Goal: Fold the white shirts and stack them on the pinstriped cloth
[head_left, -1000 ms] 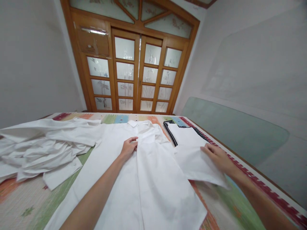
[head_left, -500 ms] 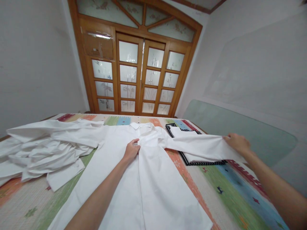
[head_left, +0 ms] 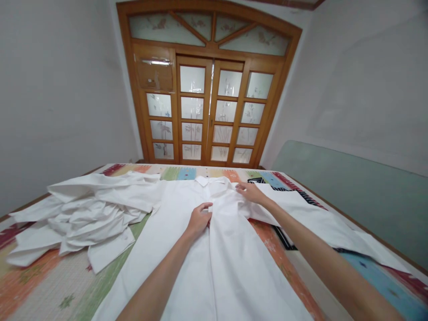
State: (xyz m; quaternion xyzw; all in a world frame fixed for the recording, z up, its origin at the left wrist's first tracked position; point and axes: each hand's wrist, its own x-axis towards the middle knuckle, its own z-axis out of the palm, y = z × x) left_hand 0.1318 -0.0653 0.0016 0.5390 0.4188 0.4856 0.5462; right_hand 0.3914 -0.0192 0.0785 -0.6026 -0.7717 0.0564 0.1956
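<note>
This is looking like a room in a home. Wooden doors (head_left: 206, 125) with plant-patterned frosted panes (head_left: 192, 108) are standing at the far end, and an arched fanlight (head_left: 213, 26) of similar wood and glass is crowning them in a decorative, household manner. Plain pale walls (head_left: 60, 98) are flanking them. A striped, leaf-dotted cover (head_left: 50, 292) is spreading over something broad and flat, hiding whether that is a bed or a table, and white clothes (head_left: 90, 218) are lying across it.
</note>
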